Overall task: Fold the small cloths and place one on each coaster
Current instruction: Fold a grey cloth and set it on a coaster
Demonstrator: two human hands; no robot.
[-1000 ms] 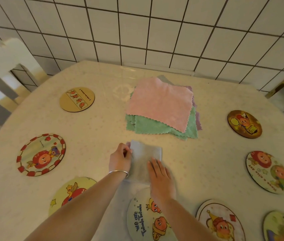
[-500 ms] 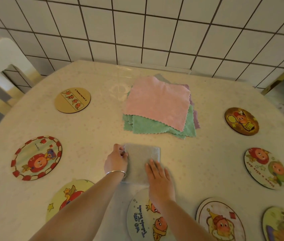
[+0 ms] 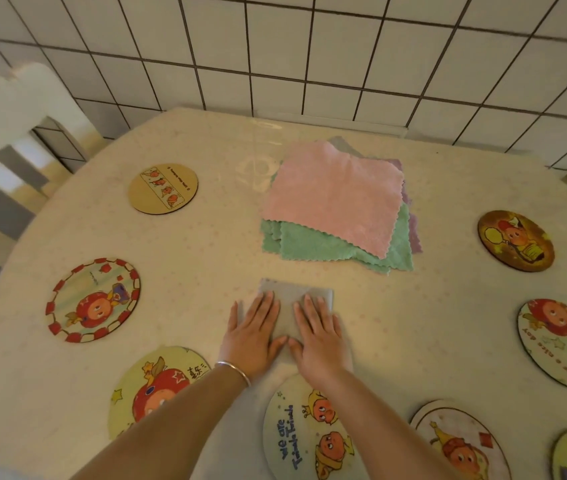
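Observation:
A small grey cloth (image 3: 289, 297), folded into a narrow rectangle, lies on the table in front of me. My left hand (image 3: 252, 336) and my right hand (image 3: 318, 336) lie flat on it side by side, palms down, fingers spread. Behind it sits a pile of unfolded cloths (image 3: 335, 206), pink on top, green and purple below. Several round picture coasters ring the table: a tan one (image 3: 163, 188), a red-bordered one (image 3: 93, 299), one with an apple figure (image 3: 157, 386), one with blue lettering (image 3: 306, 434) just below my wrists, a dark one (image 3: 516, 240).
The round table (image 3: 431, 306) has a pale cloth cover and stands against a white tiled wall (image 3: 310, 57). A white chair (image 3: 1, 109) stands at the far left. More coasters lie at the right edge (image 3: 562, 344) and lower right (image 3: 459, 441).
My left hand let go of the grey cloth's left edge and now lies flat on it. My right hand stayed pressing on the cloth. The camera view shifted slightly.

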